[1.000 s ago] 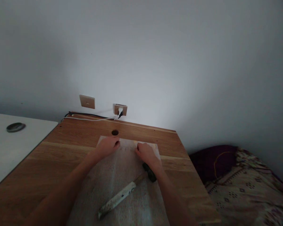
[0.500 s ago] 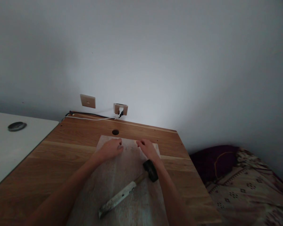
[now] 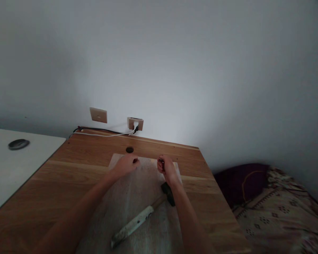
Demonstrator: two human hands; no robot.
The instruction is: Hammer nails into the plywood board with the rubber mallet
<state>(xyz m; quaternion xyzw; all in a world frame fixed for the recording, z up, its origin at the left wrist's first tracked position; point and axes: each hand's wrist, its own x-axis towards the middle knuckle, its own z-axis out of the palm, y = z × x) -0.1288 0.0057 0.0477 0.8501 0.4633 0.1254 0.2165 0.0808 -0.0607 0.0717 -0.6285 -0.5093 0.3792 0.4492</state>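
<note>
My left hand (image 3: 125, 165) is at the far left part of a worn, pale wooden board (image 3: 129, 201), with its fingers curled; anything between them is hidden. Across from it, my right hand (image 3: 167, 168) is closed near the board's far right corner. Small dark, shiny bits show within its curled fingers, too small to name. A hammer (image 3: 135, 223) lies diagonally on the board, its white-wrapped handle towards me. Its dark head (image 3: 168, 193) is partly covered by my right forearm.
The board rests on a brown wooden table (image 3: 76, 169) against a wall. Behind are a socket with plugs (image 3: 135, 124), a white cable (image 3: 103, 134) and a round hole in the tabletop. A white table (image 3: 21, 162) with a dark round object (image 3: 18, 144) stands left; patterned bedding (image 3: 278, 218) lies right.
My right hand has turned and curled its fingers further, moving slightly right. My left hand has shifted a little and its fingers have drawn in. The hammer stays where it was.
</note>
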